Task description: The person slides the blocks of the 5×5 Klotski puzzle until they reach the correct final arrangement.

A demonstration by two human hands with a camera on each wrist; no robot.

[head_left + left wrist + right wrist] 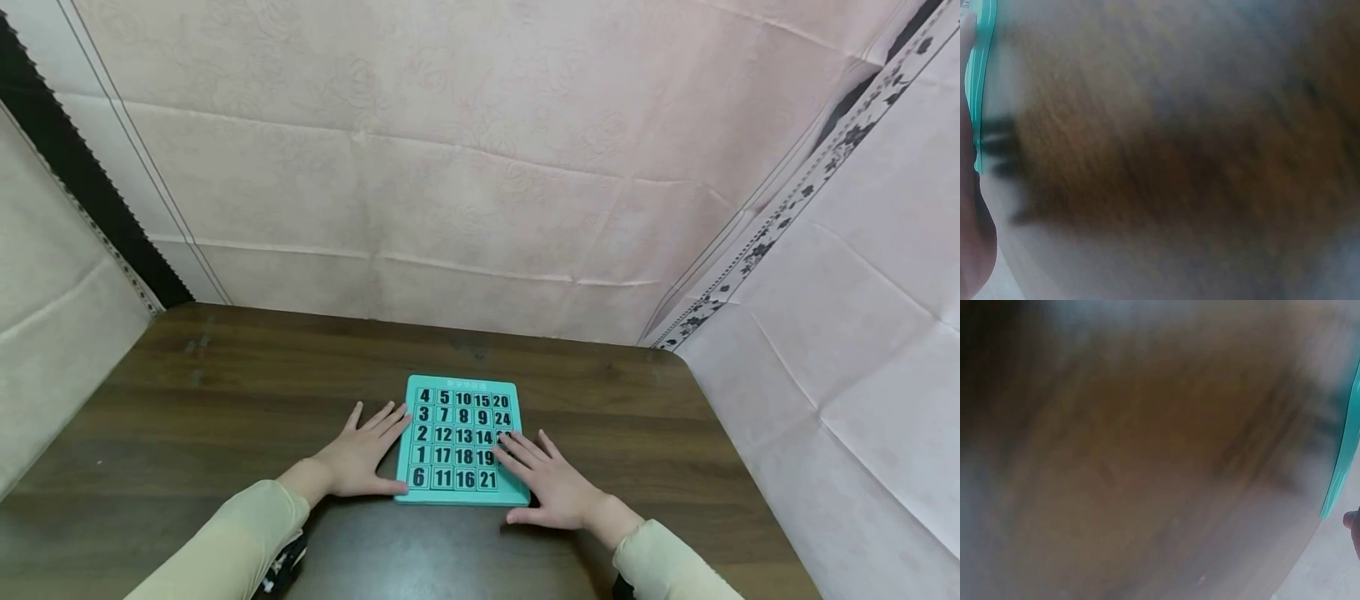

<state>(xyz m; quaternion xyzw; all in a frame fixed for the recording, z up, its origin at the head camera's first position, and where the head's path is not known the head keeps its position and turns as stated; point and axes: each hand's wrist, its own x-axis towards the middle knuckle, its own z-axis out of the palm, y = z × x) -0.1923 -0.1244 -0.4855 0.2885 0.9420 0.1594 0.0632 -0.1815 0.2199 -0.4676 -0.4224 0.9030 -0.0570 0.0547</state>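
A teal number board (pixel 465 498) with rows of black-numbered tiles lies flat on the wooden table. My left hand (pixel 352 457) has its fingers spread along the board's left edge, thumb at the lower left corner. Over the lower right part of the board reach the fingers of my right hand (pixel 555 487), hiding a few tiles in the right column; its thumb points to the lower right corner. In the left wrist view, part of the left hand (pixel 974 231) shows beside the board's edge (pixel 984 62). A fingertip (pixel 1350 519) and the teal edge (pixel 1346 450) appear in the right wrist view.
The brown wooden table (pixel 247 392) extends around the board. Pale patterned cloth (pixel 450 192) hangs behind it, with more cloth at the left (pixel 60 317) and right (pixel 847 333) sides. Both wrist views are largely blurred tabletop.
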